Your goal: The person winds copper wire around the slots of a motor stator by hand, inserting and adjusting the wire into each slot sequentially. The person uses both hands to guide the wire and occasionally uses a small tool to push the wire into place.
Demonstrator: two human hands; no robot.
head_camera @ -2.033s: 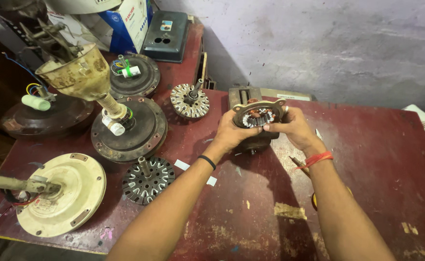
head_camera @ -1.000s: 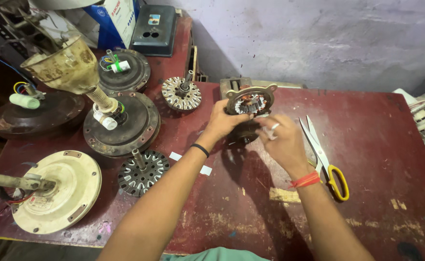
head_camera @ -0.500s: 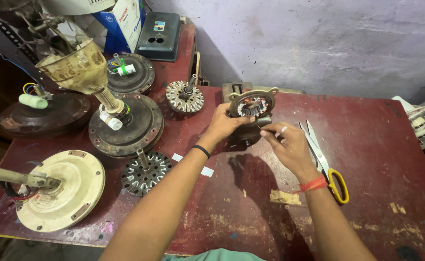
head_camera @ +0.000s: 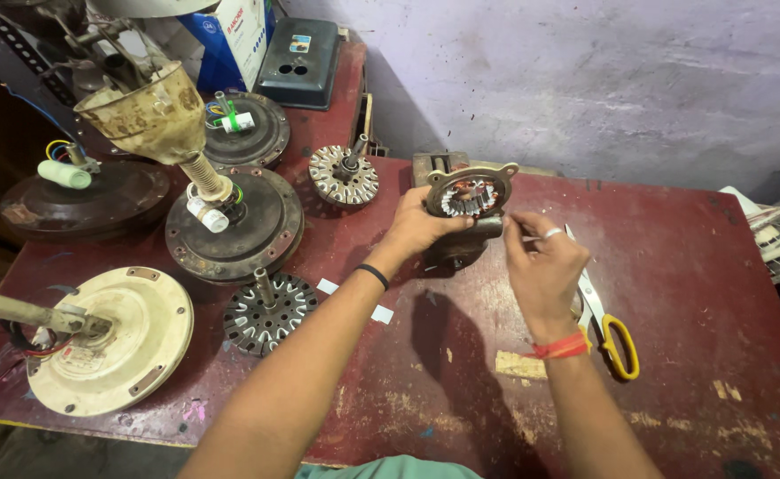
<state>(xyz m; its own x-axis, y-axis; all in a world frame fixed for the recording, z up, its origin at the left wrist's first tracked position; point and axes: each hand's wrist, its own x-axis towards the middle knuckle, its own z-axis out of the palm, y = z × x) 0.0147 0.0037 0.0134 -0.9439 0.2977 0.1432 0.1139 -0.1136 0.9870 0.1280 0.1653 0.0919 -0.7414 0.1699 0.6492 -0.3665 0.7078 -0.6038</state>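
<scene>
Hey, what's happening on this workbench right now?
A person is working on a small motor stator, holding it tilted up with the left hand. The right hand pinches something small and pale beside it; too small to tell what. Yellow-handled scissors lie by the right wrist on the red table. Ceiling fan parts sit to the left.

Round stator (head_camera: 470, 195) — upright, w/ copper windings

Worn red workbench (head_camera: 691, 266) against a mottled, perhaps damp-stained plaster wall (head_camera: 585, 80).

the right hand (head_camera: 545, 266) hides part of the scissors (head_camera: 607, 324); its pinched item is too small to tell.
</scene>
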